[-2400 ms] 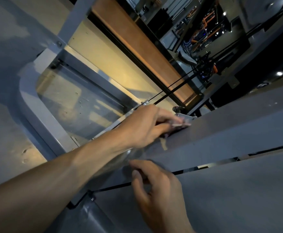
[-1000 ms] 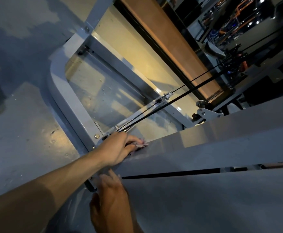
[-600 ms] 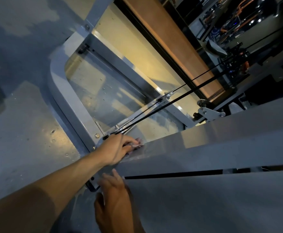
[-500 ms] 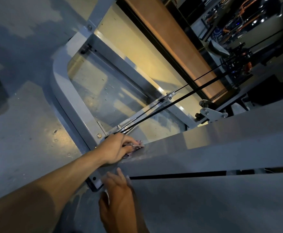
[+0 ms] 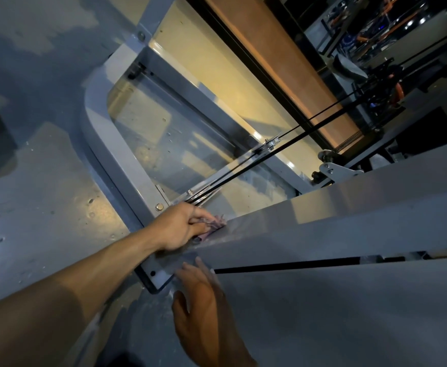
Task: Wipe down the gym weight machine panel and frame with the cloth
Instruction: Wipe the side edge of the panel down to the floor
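Left hand point(image 5: 180, 226) extended along a bare forearm from the lower left, fingers curled around a bunched pinkish cloth point(image 5: 215, 225) and pressing it against the near end of the grey machine panel point(image 5: 336, 229). Cloth crumpled, mostly covered by the fingers, a small tuft showing past the knuckles at the panel's upper edge. Right hand point(image 5: 204, 305) lower down, fingers straight and together, laid flat on the lower grey panel section point(image 5: 349, 313) with fingertips near the start of the dark slot point(image 5: 283, 266) dividing the two sections; nothing held. Beside the left hand, the rounded grey frame point(image 5: 116, 154) with a bolt point(image 5: 159, 207) at its corner, just beside the knuckles. Inside the frame, a clear glossy sheet point(image 5: 169, 133) with light reflections. Two black cables point(image 5: 296, 136) running taut from behind the left hand toward the upper right, passing a small metal bracket point(image 5: 336, 172). Speckled grey floor point(image 5: 31, 221) around the frame. Further equipment at the upper right too dark to identify.
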